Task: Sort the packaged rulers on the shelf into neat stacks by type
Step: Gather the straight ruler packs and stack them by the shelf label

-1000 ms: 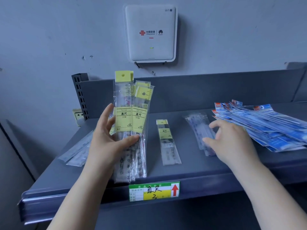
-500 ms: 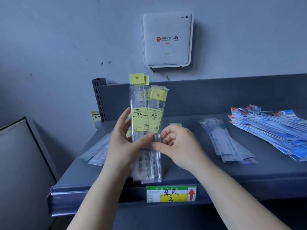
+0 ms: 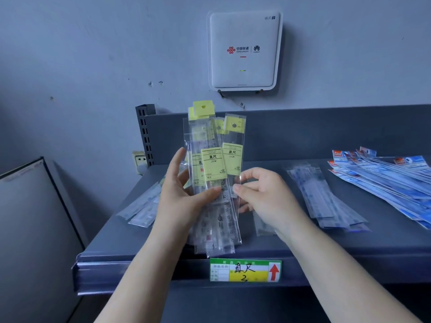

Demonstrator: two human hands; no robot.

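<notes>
My left hand grips a fanned bundle of yellow-labelled rulers in clear sleeves, held upright above the grey shelf. My right hand pinches the right edge of the bundle's rightmost sleeve between thumb and forefinger. Behind my right wrist one more clear sleeve lies on the shelf, mostly hidden. A stack of clear blue-tinted rulers lies to the right. A spread pile of blue-packaged rulers sits at the far right.
A few clear sleeves lie at the shelf's left edge. A green and yellow price tag hangs on the front lip. A white WiFi box is on the wall, and a grey cabinet stands at left.
My right hand left the clear blue-tinted stack and came left to pinch the bundle's right edge. My left hand kept holding the bundle upright.
</notes>
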